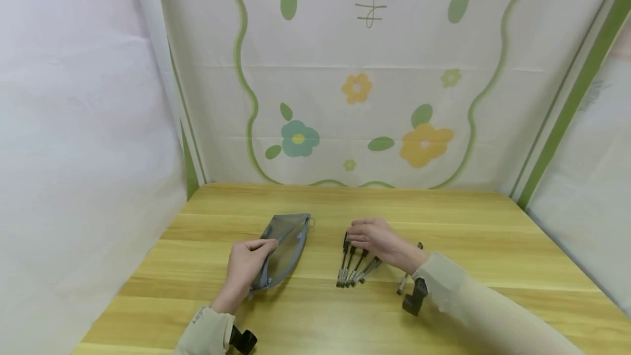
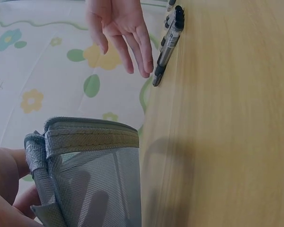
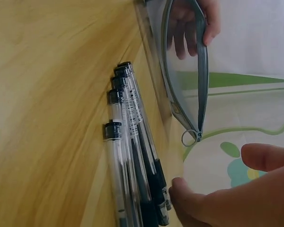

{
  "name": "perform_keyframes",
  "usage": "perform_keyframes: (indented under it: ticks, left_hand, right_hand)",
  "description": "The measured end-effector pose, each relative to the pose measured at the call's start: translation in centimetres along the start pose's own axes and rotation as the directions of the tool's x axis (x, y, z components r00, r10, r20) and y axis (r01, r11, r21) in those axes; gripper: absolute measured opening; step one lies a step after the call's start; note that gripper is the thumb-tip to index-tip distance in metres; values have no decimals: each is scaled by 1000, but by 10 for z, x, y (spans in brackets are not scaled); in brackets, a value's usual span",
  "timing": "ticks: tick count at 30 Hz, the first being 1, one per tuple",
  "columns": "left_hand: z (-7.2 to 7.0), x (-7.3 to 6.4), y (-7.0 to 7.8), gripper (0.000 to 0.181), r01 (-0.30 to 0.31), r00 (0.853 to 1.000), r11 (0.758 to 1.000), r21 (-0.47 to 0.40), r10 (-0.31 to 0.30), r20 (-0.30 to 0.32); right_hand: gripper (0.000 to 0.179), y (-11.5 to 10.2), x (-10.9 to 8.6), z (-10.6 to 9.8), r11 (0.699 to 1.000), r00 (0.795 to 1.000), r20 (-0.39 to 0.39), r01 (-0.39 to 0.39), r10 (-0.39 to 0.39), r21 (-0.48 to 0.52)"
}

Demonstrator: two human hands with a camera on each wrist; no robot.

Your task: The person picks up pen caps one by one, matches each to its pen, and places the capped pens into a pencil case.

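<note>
My left hand [image 1: 245, 266] pinches one edge of a grey mesh zipper pouch [image 1: 293, 255], whose mouth gapes apart in the right wrist view. A small metal ring [image 3: 189, 137] hangs at the zipper's end. To the right, several clear-barrelled pens with black caps [image 3: 132, 120] lie on the table in a loose fan. Over their far ends is my right hand [image 1: 378, 238], fingers extended and nothing held. Its fingertips come close to the nearest pen [image 2: 168, 49] in the left wrist view. The hand hides part of the pens in the head view.
One more pen [image 1: 401, 284] lies apart, by my right wrist. The wooden table [image 1: 320, 322] reaches back to a white cloth [image 1: 315, 86] printed with flowers. More white cloth [image 1: 84, 125] hangs at the left, and another stands at the right. Each wrist carries a black camera [image 1: 415, 297].
</note>
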State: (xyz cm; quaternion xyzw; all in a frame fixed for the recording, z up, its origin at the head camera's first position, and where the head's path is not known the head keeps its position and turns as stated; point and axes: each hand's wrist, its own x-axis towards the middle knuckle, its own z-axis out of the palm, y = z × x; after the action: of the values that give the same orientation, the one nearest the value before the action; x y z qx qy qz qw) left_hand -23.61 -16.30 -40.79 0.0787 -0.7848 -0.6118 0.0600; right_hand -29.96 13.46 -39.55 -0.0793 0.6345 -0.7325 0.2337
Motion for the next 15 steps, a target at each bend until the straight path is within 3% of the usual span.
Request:
perform_keyframes:
  ticks: [5, 9, 12, 15]
  left_hand:
    - [0, 0, 1, 21, -7, 1000, 1000, 5, 7, 10]
    - [0, 0, 1, 21, -12, 1000, 1000, 8, 12, 10]
    - [0, -1, 0, 20, -14, 1000, 1000, 8, 14, 10]
    - [0, -1, 0, 20, -13, 1000, 1000, 4, 13, 9]
  right_hand:
    - [66, -3, 3, 6, 997, 999, -21, -41, 40, -62]
    - [61, -3, 8, 10, 995, 999, 16, -41, 43, -87]
    - [58, -2, 12, 14, 985, 998, 56, -16, 26, -170]
    - [55, -1, 14, 18, 954, 998, 63, 26, -8, -297]
